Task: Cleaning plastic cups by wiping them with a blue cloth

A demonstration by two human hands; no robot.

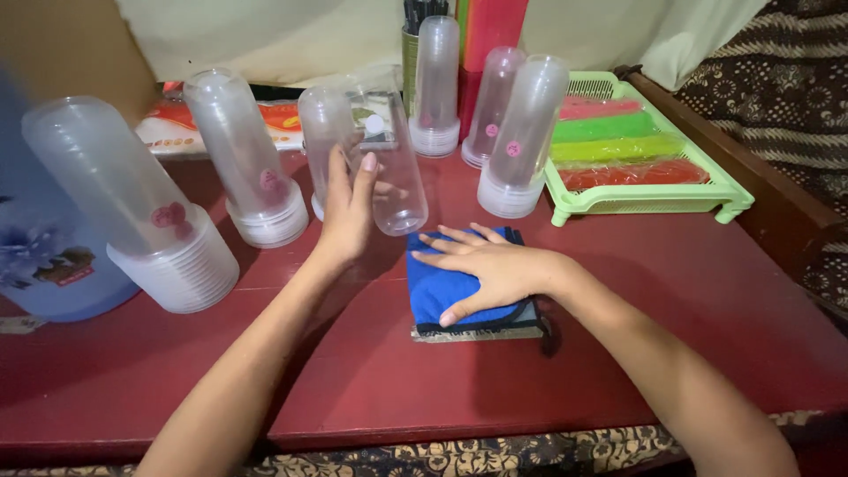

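My left hand (349,208) grips a clear plastic cup (393,168), tilted with its mouth toward me, just above the red table (380,371). My right hand (490,265) lies flat, fingers spread, on a folded blue cloth (437,300) with a dark edge, which rests on the table right below the cup. A stack of clear cups (325,132) stands upside down just behind my left hand.
Several upside-down stacks of clear cups stand around: far left (132,203), left (243,159), back (437,84), right (521,132). A green tray (698,190) with coloured packets sits at right. A blue container (35,256) is at the left edge.
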